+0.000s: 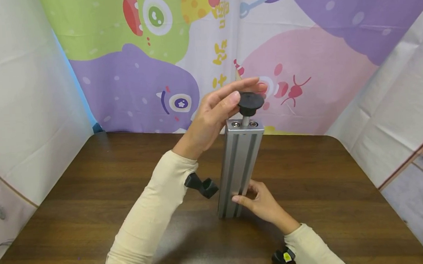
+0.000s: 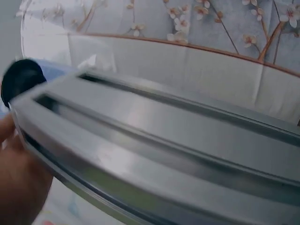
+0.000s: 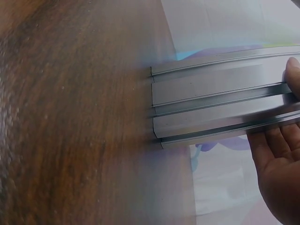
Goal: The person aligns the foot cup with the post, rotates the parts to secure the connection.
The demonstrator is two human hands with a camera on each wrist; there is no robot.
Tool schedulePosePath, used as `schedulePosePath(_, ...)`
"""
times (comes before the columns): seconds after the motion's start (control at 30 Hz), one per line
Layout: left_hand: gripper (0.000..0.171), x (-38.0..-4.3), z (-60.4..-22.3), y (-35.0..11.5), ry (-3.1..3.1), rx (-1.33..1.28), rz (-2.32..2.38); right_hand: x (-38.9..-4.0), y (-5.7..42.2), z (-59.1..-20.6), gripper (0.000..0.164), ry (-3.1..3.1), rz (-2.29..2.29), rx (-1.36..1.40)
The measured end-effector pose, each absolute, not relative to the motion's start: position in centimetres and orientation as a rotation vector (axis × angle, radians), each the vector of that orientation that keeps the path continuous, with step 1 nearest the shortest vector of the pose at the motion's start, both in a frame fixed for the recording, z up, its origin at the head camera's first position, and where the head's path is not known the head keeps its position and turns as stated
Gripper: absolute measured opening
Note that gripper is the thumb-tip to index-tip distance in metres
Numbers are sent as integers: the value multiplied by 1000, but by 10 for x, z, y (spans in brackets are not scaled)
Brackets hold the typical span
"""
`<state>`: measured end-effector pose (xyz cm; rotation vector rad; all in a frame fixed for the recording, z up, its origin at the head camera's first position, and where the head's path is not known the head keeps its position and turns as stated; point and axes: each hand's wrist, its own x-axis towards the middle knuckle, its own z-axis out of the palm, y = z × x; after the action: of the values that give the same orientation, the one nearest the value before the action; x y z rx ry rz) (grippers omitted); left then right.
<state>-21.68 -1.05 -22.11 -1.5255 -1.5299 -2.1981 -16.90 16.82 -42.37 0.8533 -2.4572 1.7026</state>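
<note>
An aluminium extrusion profile (image 1: pixel 239 166) stands on end on the wooden table, leaning slightly, with long slots down its faces. On a short metal stem at its top is a black levelling foot (image 1: pixel 251 101), its round pad facing up. My left hand (image 1: pixel 214 114) is at this foot, thumb tip at the pad's left edge and fingers stretched out behind it. Lower down, my right hand (image 1: pixel 260 203) grips the profile near its base, thumb on the front face and fingers round the side. The right wrist view shows the profile's bottom end (image 3: pixel 157 110) at the tabletop.
Two screw heads sit in the profile's top face beside the stem. The brown wooden table (image 1: pixel 127 172) reaches back to a cartoon-printed curtain (image 1: pixel 133 80), with pale cloth walls (image 1: pixel 15 78) on both sides. Black wrist mounts (image 1: pixel 201 185) are strapped to the sleeves.
</note>
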Motion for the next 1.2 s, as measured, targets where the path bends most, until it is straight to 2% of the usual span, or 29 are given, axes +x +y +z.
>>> schedulePosePath(0.13,42,-207,-220,-8,-1645,-1264,-1794,-169,168,-423,17,-2455,1704,860)
schedulePosePath(0.33,64,-195,-220,2,-1634,-918,-1053,-169,168,-423,17,-2457,1743,856)
schedulePosePath(0.47,54,-194,-221,6,-1603,-858,-959,-168,168,-423,17,-2454,1756,847)
schedulePosePath(0.6,39,-197,-222,4,-1571,-921,-1075,-168,167,-422,17,-2447,1752,860)
schedulePosePath(0.7,36,-201,-224,0,-1592,-1079,-1320,-168,167,-422,17,-2439,1749,865)
schedulePosePath(0.93,40,-213,-226,-6,-1537,-1442,-2093,-169,166,-422,20,-2448,1760,817)
schedulePosePath(1.2,50,-217,-228,-4,-1507,-1558,-2202,-168,166,-422,18,-2444,1772,819)
